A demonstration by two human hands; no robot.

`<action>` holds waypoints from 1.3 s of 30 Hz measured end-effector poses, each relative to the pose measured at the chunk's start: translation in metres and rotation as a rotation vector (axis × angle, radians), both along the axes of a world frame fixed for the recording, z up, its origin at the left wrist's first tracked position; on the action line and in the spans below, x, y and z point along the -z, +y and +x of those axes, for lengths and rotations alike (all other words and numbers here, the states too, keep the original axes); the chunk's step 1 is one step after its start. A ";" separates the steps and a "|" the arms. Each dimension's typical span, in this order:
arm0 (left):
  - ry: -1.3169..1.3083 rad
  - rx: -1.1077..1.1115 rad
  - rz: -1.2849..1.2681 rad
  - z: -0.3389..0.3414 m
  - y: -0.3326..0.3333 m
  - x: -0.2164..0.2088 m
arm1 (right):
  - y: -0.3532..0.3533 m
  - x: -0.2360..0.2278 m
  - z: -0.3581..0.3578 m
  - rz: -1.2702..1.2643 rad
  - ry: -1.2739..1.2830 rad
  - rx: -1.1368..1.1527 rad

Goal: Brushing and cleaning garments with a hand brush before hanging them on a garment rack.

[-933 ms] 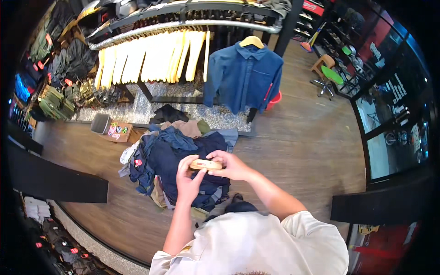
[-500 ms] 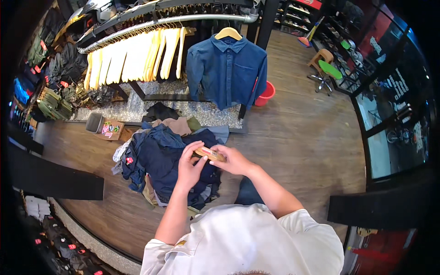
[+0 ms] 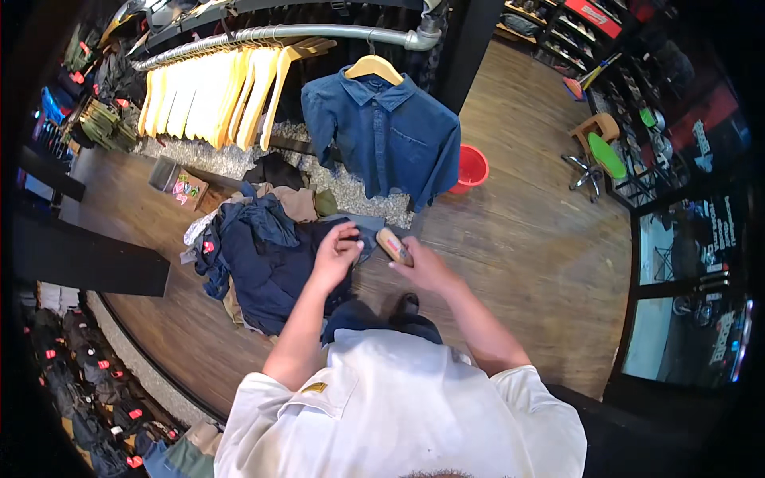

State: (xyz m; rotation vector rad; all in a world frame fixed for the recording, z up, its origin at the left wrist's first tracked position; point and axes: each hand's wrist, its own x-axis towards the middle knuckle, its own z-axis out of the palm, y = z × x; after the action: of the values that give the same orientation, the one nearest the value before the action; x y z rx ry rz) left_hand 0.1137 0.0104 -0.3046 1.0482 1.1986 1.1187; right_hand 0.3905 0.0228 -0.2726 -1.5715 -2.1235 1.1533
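Note:
My right hand (image 3: 428, 266) grips a small oval brush (image 3: 394, 246) with a pale wooden back and a label on it. Its underside is turned out of sight. To its left, my left hand (image 3: 335, 256) is apart from it, fingers loosely bent and nothing held. Beneath and beside the left hand lies a heap of dark blue, grey and tan clothes (image 3: 267, 263) on the floor. Ahead of both hands a blue denim shirt (image 3: 384, 131) hangs from a wooden hanger (image 3: 374, 68) on the metal pipe rail.
Several bare wooden hangers (image 3: 209, 95) fill the pipe rail (image 3: 275, 33) left of the shirt. A red bucket (image 3: 470, 169) stands on the floor right of the shirt. A grey bin (image 3: 163, 174) and a box (image 3: 191, 190) sit behind the heap; a swivel chair (image 3: 596, 147) is far right.
My left hand has let go of the brush, which my right hand now carries alone, slightly farther right. The view has shifted, and the shirt looks closer and tilted.

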 end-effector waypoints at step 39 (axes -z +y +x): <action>0.412 0.021 0.551 -0.059 0.187 -0.351 | 0.171 -0.245 -0.097 1.355 0.592 -0.135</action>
State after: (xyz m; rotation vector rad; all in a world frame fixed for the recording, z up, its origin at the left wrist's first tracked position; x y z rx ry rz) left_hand 0.0543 0.1972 0.0460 1.7737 1.2143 1.2912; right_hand 0.2937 0.1941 -0.0276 -0.3864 -1.8104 -0.0105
